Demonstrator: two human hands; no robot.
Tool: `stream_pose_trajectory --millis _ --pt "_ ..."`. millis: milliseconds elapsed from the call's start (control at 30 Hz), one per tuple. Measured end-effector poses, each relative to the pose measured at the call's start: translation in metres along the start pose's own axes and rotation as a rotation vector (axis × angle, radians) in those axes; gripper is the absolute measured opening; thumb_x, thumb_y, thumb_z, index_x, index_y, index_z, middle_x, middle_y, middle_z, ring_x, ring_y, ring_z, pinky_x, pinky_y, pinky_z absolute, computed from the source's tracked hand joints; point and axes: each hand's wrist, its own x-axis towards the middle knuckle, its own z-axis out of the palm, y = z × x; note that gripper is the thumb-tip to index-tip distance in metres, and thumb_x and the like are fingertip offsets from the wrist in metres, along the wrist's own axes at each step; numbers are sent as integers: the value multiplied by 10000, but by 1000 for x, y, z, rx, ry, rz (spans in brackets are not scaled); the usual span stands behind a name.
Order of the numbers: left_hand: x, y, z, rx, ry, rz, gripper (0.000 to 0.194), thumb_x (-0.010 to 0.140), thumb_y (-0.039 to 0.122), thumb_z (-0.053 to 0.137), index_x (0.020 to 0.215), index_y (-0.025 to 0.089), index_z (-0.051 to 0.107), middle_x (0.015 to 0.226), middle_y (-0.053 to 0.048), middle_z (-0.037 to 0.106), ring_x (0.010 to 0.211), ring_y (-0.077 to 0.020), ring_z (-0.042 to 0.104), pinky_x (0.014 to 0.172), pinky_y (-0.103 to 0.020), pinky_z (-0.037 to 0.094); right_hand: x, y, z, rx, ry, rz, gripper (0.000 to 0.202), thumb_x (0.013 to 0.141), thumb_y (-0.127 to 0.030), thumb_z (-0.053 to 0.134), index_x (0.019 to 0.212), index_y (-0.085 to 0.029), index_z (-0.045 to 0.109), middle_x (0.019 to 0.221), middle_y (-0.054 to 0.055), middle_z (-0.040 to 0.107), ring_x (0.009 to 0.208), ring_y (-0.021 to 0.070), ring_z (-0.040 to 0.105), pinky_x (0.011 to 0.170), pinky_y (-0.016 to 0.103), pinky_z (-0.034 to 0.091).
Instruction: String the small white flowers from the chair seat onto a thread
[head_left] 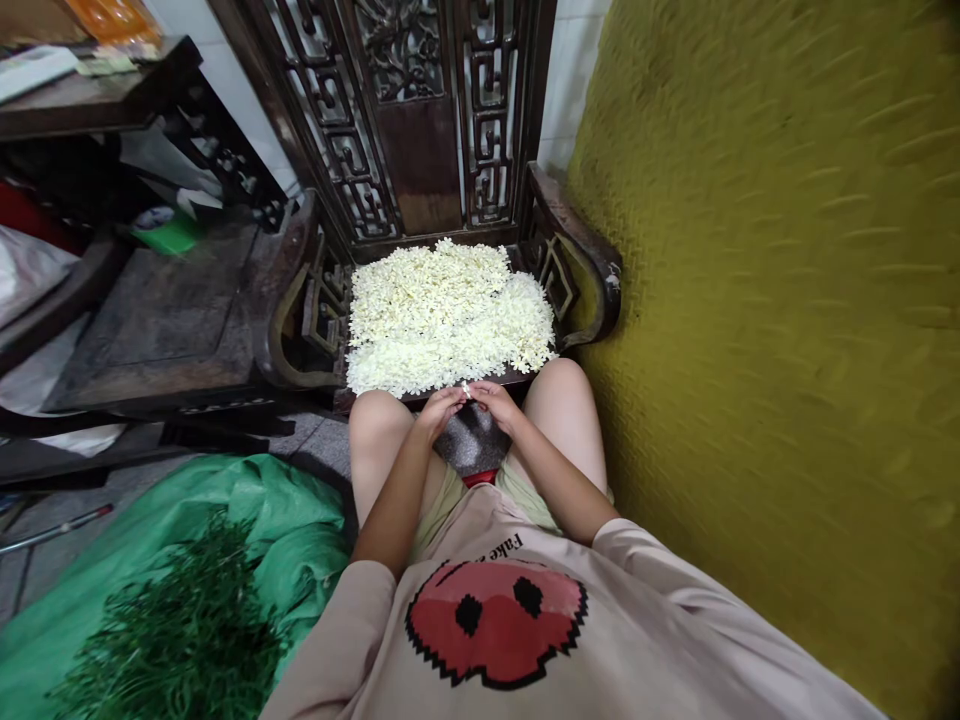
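Many small white and cream flowers lie in a thick layer over the seat of a carved dark wooden chair. In front of the seat's near edge, between the knees, my left hand and my right hand meet at their fingertips. A tiny white flower sits between them, and the fingers of both hands are pinched at it. Its finer details are too small to make out.
A green sack with leafy green stems lies at the lower left. Another dark chair stands on the left, with a green container. A yellow textured surface rises along the right.
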Motion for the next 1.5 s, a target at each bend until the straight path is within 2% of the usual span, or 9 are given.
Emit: stream_pose_trajectory --millis 300,433,567,767,867,1000,1100,1300,1500 --pt "0 1 2 106 23 17 240 589 321 754 686 145 623 648 -6 601 617 -84 522 649 -220 384 4 4 -1 -48 39 -10 344 531 -414 749 758 -171 660 608 -19 625 465 62 416 461 205 288" --pt "0 0 4 381 115 194 160 644 279 693 632 149 600 619 -5 588 595 -104 506 634 -234 377 5 11 2 -177 56 -131 277 572 -396 725 707 -162 664 661 7 649 626 116 553 623 239 408" --pt "0 -2 5 505 144 296 124 660 223 656 601 156 570 569 12 550 560 -109 480 606 -237 367 5 16 3 -310 104 -189 219 620 -370 690 705 -169 674 692 22 666 667 144 582 694 273 430" --pt "2 -5 10 231 144 153 166 671 246 661 606 160 535 562 19 531 547 -88 469 584 -217 367 6 14 5 -309 155 -243 164 670 -340 634 641 -182 666 642 13 648 644 151 569 651 268 426" --pt "1 -4 11 16 190 75 174 681 251 666 651 167 516 585 21 532 543 -78 484 575 -206 377 8 15 5 -147 262 -127 165 657 -330 639 678 -166 647 488 -36 533 451 95 437 479 223 339" --pt "0 2 3 -66 245 137 173 705 276 656 687 182 513 621 21 540 602 -88 537 617 -213 407 12 11 -3 30 388 -11 204 679 -361 630 718 -165 589 475 -61 487 349 41 272 391 205 218" --pt "-2 3 0 80 281 199 190 687 317 671 698 180 541 632 16 558 619 -100 549 626 -222 409 12 8 -5 15 294 -8 238 676 -391 642 695 -167 561 471 -59 485 344 36 298 382 199 212" --pt "-4 -11 13 394 224 375 221 624 356 692 646 166 581 617 3 582 617 -120 538 659 -251 422 5 13 7 -39 165 94 217 684 -379 616 727 -174 561 364 -89 403 328 59 346 362 185 199" --pt "-4 -15 13 502 290 381 119 627 261 657 620 169 583 602 11 582 592 -112 527 646 -244 421 0 8 10 104 73 150 294 714 -457 611 693 -183 506 455 -61 461 348 64 387 368 203 305"
